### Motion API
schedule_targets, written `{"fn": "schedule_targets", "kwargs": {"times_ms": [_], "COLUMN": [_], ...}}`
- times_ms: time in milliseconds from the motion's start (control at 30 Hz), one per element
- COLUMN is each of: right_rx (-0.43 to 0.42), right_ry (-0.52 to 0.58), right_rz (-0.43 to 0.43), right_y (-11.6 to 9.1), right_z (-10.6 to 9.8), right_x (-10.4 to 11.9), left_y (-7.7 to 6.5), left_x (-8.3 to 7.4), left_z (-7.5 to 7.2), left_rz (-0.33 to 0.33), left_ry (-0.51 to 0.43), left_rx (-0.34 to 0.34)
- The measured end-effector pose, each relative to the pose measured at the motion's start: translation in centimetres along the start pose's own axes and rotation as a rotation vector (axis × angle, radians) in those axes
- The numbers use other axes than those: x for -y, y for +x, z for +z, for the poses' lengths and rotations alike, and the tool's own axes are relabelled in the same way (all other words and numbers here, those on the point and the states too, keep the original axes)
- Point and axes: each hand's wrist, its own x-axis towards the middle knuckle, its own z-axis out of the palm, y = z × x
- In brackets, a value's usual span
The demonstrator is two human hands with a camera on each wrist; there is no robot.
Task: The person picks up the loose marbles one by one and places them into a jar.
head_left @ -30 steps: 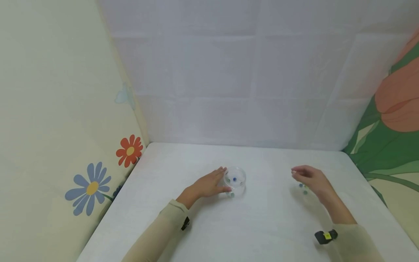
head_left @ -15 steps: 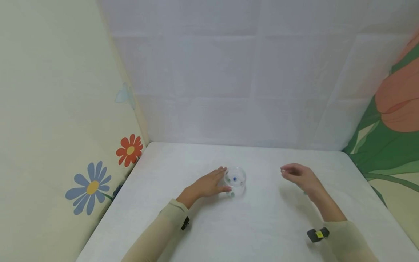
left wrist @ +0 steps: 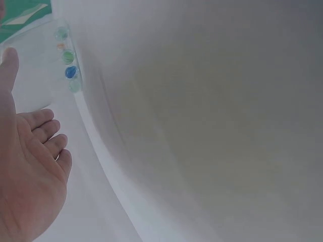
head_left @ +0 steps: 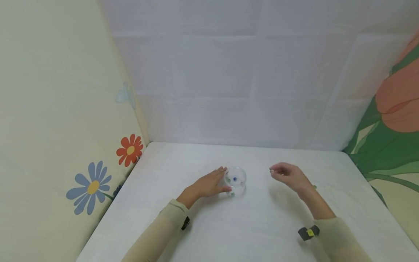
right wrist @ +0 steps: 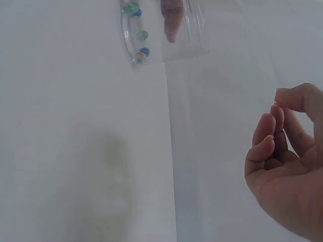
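A clear round jar (head_left: 241,186) stands on the white table, with several green and blue glass marbles in its bottom, among them a blue marble (left wrist: 70,72). My left hand (head_left: 207,185) holds the jar from its left side, thumb on the near wall and fingers behind. Between thumb and fingertip my right hand (head_left: 291,177) pinches a small marble (head_left: 271,171), mostly covered by the fingertips. That hand is raised over the table to the right of the jar, the other fingers curled in the right wrist view.
On the table (head_left: 255,225) behind the right wrist a green marble (head_left: 315,187) peeks out, mostly hidden. A white cloth wall (head_left: 209,91) rises at the table's back edge. Flower-printed panels (head_left: 49,109) flank both sides.
My right hand has moved left toward the jar with the pinched marble, away from the marbles on the table. The left hand and jar have stayed in place.
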Motion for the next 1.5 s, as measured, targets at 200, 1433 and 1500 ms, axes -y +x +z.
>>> {"fn": "schedule_targets", "kwargs": {"times_ms": [200, 1433, 1500], "right_rx": [0.019, 0.105, 0.111], "right_ry": [0.011, 0.083, 0.081], "right_rz": [-0.010, -0.094, -0.096], "right_y": [0.4, 2.5, 2.5], "right_z": [1.0, 5.4, 5.6], "right_x": [0.4, 2.1, 2.2], "left_y": [-0.1, 0.2, 0.1], "left_x": [-0.1, 0.0, 0.0], "left_z": [-0.1, 0.0, 0.0], "left_rz": [0.001, -0.002, -0.004], "left_ry": [-0.009, -0.017, -0.020], "left_rx": [0.000, -0.004, -0.002]}}
